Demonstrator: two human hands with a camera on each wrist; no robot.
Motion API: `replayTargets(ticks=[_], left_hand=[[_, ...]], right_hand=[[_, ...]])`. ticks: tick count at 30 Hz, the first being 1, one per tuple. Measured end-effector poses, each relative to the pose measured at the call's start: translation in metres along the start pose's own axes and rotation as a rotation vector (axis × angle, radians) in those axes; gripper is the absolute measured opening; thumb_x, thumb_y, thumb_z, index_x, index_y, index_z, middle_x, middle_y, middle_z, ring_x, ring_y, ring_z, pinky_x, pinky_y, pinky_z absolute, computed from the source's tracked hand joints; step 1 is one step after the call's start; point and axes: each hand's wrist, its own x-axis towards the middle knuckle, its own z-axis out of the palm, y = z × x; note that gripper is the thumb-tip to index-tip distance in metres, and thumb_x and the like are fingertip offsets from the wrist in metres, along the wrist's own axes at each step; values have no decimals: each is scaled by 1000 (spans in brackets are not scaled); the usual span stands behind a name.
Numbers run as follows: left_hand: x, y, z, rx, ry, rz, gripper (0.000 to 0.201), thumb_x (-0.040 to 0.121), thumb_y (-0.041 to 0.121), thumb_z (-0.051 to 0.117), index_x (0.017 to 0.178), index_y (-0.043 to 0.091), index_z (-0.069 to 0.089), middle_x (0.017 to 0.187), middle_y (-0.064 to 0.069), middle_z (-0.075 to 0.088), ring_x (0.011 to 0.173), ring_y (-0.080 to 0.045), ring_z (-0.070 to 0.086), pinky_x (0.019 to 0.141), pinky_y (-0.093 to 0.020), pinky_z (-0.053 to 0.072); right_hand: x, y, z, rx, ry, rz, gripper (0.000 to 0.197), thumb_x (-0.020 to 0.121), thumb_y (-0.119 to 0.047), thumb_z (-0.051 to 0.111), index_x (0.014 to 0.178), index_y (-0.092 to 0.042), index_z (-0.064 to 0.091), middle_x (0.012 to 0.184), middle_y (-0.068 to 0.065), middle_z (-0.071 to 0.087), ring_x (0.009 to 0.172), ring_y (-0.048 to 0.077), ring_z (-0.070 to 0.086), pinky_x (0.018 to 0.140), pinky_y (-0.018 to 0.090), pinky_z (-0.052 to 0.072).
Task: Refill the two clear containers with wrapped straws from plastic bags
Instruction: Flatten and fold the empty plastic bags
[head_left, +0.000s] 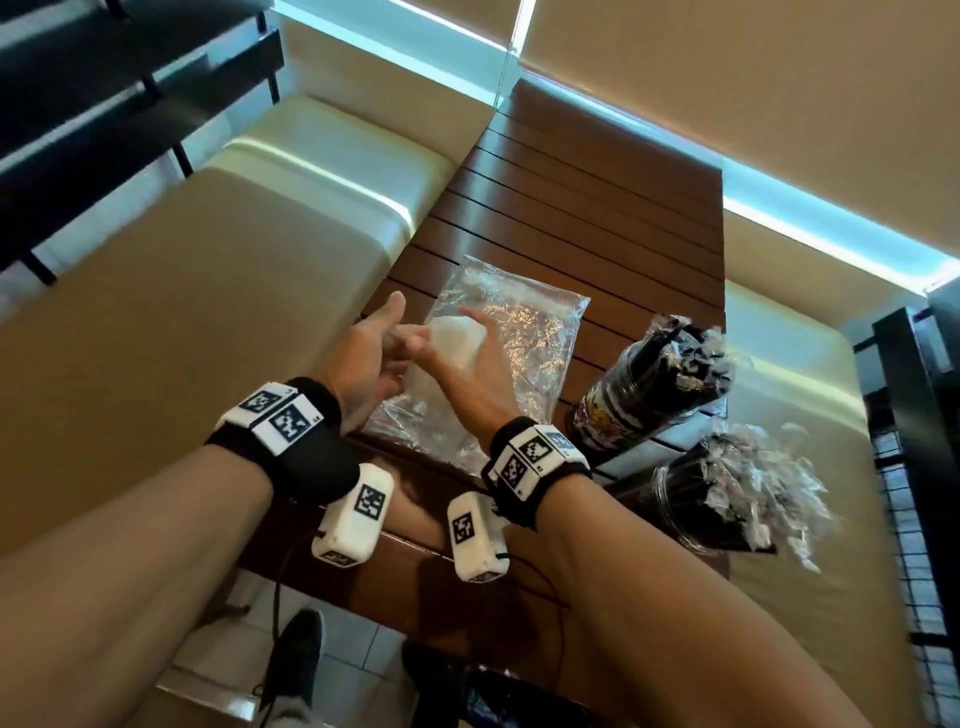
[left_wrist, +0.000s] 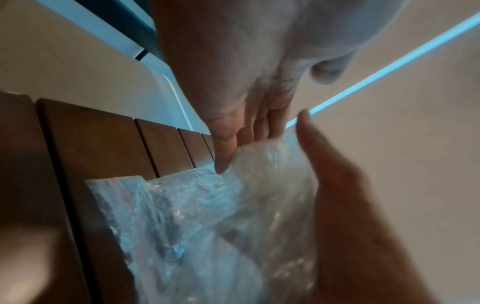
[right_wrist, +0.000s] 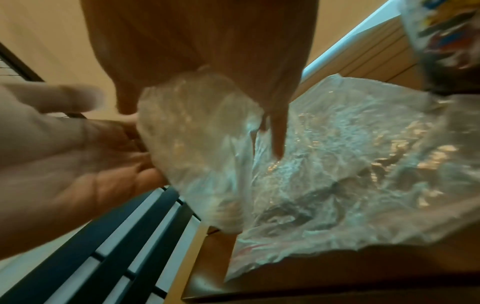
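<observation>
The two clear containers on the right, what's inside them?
Both clear containers are packed with black straws in crinkly clear wrappers, whose ends stick out of the tops. The containers' bottoms are hidden, so how deep the straws go can't be seen.

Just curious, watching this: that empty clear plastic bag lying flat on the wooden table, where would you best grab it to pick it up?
Probably pinch the raised, bunched fold at the plastic bag's left side, from above; elsewhere it lies flat against the table.
</observation>
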Motion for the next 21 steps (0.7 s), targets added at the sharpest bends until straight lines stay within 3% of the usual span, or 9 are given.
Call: replayTargets(ticks=[4,6,8,9,11,14,17,19,21], left_hand=[[1,-4,9,23,-3,3,55,101,46,33,104,6,71,91,-5,72,84,-12,64,73,-26,49],[12,-9,8,168,89,40,43,98,39,44,90,8,72,96,-10,71,88,-20,62,77,-33,48],[29,-22,-5,415,249,69,36,86,39,54,66,14,69,82,-10,68,78,-28,61,79,-36,51],[38,-30,-15,558,329,49,33,78,43,54,65,15,67,83,-11,68,80,-31,62,83,-40,53],[43,-45,-26,860,356,-57,36,73,47,59,93,17,64,108,-14,65,100,-33,61,94,-43,50],[41,-75,-31,1127,284,-155,68,80,38,72,135,12,44,134,-17,48,119,-34,53,101,-38,44],[38,-87,-28,1294,134,-150,36,80,21,69,114,19,60,115,-10,63,105,-29,60,87,-30,48],[32,-80,-25,1468,-153,-288,15,78,18,64,92,20,70,97,-4,69,91,-22,65,76,-25,50],[24,-64,-20,1589,-353,-381,21,73,20,64,89,13,75,83,-1,70,75,-18,66,69,-25,53]], right_hand=[[-7,0,-3,99,30,74,45,59,-44,78,97,-22,67,90,0,74,85,20,72,78,49,59],[-13,-1,-8,-64,93,34,31,65,-37,74,90,-24,62,83,-4,70,79,17,68,72,40,58],[-22,3,-15,-254,74,-10,22,72,-29,71,89,-25,59,83,-6,65,76,15,62,64,26,51],[-26,7,-18,-330,53,-1,21,74,-29,70,91,-24,60,85,-6,64,77,15,60,63,24,49],[-32,21,-27,-422,27,69,24,78,-35,67,97,-23,60,89,-5,62,81,17,59,67,27,48],[-38,37,-37,-555,-7,184,32,87,-46,56,105,-19,58,97,2,62,86,21,58,71,27,44],[-35,43,-37,-597,-54,224,48,83,-46,60,124,-23,51,123,7,54,108,28,58,91,41,52],[-34,43,-38,-642,-172,261,62,86,-41,64,141,-30,39,145,10,33,126,34,46,105,47,41],[-37,47,-39,-789,-351,302,66,90,-45,61,148,-35,31,155,9,20,135,38,38,110,50,32]])
